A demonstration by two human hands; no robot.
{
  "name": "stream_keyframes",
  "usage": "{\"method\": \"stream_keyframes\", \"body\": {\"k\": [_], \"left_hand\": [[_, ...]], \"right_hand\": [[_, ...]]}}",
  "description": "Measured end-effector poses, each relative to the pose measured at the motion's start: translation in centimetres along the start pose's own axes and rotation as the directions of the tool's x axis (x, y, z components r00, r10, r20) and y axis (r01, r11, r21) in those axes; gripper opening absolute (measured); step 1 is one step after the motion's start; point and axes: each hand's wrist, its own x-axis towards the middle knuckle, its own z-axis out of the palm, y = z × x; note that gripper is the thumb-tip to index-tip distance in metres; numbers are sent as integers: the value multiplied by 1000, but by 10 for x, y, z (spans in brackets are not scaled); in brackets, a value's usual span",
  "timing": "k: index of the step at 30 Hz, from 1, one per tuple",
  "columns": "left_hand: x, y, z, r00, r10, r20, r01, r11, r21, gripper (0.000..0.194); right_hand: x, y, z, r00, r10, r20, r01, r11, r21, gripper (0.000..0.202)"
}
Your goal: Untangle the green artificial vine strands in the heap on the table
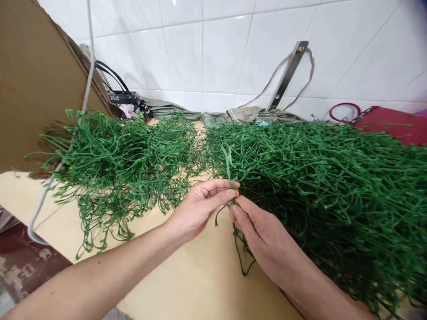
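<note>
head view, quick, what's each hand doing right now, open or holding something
Left hand: closed, pinching a pale green sprig.
Right hand: closed, pinching thin green stems; exact grip partly hidden.

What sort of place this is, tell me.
Probably a small workshop or a work corner at home: piles of green stems on a table, a white tiled wall behind, and brown cardboard at the left.

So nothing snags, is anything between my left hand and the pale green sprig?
Nothing visible: your left hand pinches the pale green sprig directly near its lower end. The large green pile lies beyond it and to the right.
</note>
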Motion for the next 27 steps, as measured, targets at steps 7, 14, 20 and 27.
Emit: {"method": "stream_keyframes", "body": {"k": [7, 14, 20, 27], "left_hand": [[-5, -6, 3, 984, -78, -161, 73, 997, -36, 22], [0, 4, 2, 957, -133, -259, 114, 990, -86, 22], [-8, 4, 9, 997, 69, -46, -66, 995, 68, 28], [-43, 85, 0, 847, 524, -88, -480, 827, 292, 17]], "right_hand": [[1, 22, 3, 901, -433, -6, 391, 819, -419, 31], [-10, 16, 24, 730, -611, 307, 682, 680, -268, 35], [-1, 23, 17, 818, -505, 275, 575, 731, -368, 33], [-2, 24, 19, 843, -493, 215, 534, 726, -434, 26]]}}
